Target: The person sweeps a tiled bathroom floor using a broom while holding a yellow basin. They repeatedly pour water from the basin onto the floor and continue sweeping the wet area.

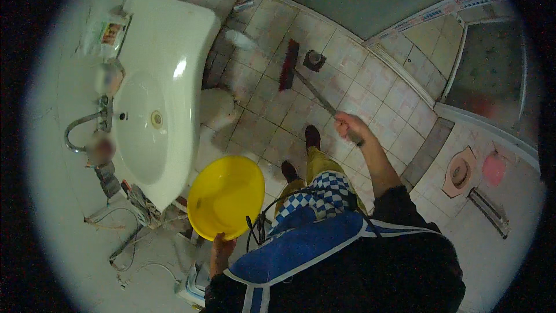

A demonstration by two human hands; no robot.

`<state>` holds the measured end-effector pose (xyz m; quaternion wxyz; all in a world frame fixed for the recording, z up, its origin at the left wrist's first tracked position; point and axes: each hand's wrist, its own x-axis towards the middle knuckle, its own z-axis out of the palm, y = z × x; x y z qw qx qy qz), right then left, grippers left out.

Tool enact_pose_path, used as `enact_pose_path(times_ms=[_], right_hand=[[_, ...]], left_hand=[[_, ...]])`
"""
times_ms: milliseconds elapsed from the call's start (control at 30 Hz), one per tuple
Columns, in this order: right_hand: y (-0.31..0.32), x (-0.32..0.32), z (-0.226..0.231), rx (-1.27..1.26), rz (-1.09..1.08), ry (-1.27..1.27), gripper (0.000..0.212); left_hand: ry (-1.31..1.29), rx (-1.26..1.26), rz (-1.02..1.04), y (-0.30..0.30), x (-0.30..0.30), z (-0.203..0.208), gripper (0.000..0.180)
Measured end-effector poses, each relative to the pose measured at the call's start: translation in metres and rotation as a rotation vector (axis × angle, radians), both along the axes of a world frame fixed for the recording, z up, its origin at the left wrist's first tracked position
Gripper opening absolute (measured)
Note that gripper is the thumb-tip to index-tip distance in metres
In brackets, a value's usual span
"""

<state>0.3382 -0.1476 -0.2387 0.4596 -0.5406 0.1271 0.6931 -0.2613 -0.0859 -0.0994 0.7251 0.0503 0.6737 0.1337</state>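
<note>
My left hand (222, 246) grips the lower rim of a yellow plastic basin (231, 194), which is tilted so that its inside shows; its fingers are partly hidden by the rim. Out in front, my right hand (351, 127) is closed around the handle of a broom (288, 65). The broom's dark red bristle head rests on the tiled floor, and its grey handle slants up to my fist. A square floor drain (314, 60) lies just right of the broom head.
A white washbasin (153, 116) with a curved tap (75, 133) fills the left side. To the right are a squat toilet (459, 172), a pink round object (494, 168) and a glazed door frame (486, 69). Loose cables (130, 226) hang at lower left. A white object (240, 39) lies past the washbasin.
</note>
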Motion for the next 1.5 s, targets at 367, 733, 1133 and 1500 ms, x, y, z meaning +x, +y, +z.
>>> enact_pose_path(times_ms=[367, 733, 1133, 1500], right_hand=[[0.164, 0.034, -0.046, 0.423, -0.672, 0.261, 0.03], [0.049, -0.054, 0.06, 0.167, -0.74, 0.097, 0.022], [-0.249, -0.121, 0.131, -0.186, -0.729, -0.122, 0.021], [-0.521, -0.099, -0.145, -0.381, -0.8, -0.445, 0.015]], left_hand=[[0.175, -0.186, 0.021, 0.029, 0.012, 0.019, 0.04], [0.035, 0.171, -0.374, 0.05, 0.204, 0.101, 0.043], [0.015, -0.119, -0.61, 0.151, 0.126, -0.032, 0.043], [0.089, 0.022, -1.153, 0.124, 0.147, 0.004, 0.042]])
